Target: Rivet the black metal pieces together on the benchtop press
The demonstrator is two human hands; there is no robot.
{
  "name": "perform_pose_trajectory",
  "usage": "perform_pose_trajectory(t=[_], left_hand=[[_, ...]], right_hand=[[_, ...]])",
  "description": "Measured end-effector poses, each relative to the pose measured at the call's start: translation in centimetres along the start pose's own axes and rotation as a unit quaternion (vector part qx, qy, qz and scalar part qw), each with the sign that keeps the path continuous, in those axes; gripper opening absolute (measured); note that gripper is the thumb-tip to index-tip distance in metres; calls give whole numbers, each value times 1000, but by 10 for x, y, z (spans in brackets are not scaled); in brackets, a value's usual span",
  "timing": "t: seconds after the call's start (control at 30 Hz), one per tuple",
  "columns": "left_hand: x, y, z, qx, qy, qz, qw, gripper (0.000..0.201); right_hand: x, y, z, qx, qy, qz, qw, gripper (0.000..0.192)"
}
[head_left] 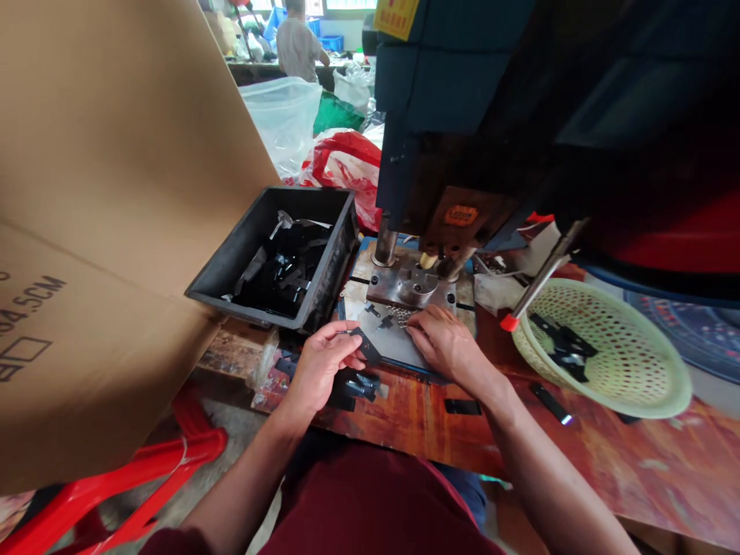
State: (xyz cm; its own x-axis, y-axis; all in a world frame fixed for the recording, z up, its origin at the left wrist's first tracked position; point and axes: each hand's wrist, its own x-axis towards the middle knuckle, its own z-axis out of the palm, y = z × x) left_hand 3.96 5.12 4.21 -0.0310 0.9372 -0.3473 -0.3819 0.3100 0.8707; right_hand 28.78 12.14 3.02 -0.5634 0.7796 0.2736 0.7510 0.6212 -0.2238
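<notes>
My left hand (324, 362) pinches a flat black plate (368, 347) between thumb and fingers, just in front of the press bed. Over the grey tray (398, 342), my right hand (442, 339) has its fingertips pressed together at a small heap of shiny metal pieces (400, 314). Whatever those fingertips grip is too small to make out. Small dark T-shaped parts (385, 323) lie on the tray beside the heap. Behind it is the metal die block (412, 287) of the press, with the dark press head (456, 220) above.
A black bin (324, 297) of black parts stands left, beside a tall cardboard box (116, 200). On the right, a pale green basket (636, 351) holds black pieces near a black object (551, 404). Black pieces (462, 406) lie along the table front. A person (297, 46) is in the background.
</notes>
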Motion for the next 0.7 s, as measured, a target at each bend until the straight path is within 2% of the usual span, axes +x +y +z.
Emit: perform_pose_trajectory(t=[0.23, 0.33, 0.53, 0.63, 0.7], left_hand=[[4, 1, 11, -37, 5, -11, 999, 47], [5, 2, 14, -42, 9, -18, 999, 48], [7, 2, 15, -48, 5, -15, 999, 47], [8, 1, 17, -46, -2, -10, 999, 45], [7, 2, 18, -40, -10, -10, 999, 45]], right_hand=[[5, -1, 6, -22, -12, -20, 999, 22], [3, 0, 4, 1, -5, -15, 1000, 22], [7, 12, -24, 81, 82, 42, 992, 19], [24, 22, -36, 70, 122, 53, 989, 18], [39, 27, -38, 52, 125, 46, 990, 19]])
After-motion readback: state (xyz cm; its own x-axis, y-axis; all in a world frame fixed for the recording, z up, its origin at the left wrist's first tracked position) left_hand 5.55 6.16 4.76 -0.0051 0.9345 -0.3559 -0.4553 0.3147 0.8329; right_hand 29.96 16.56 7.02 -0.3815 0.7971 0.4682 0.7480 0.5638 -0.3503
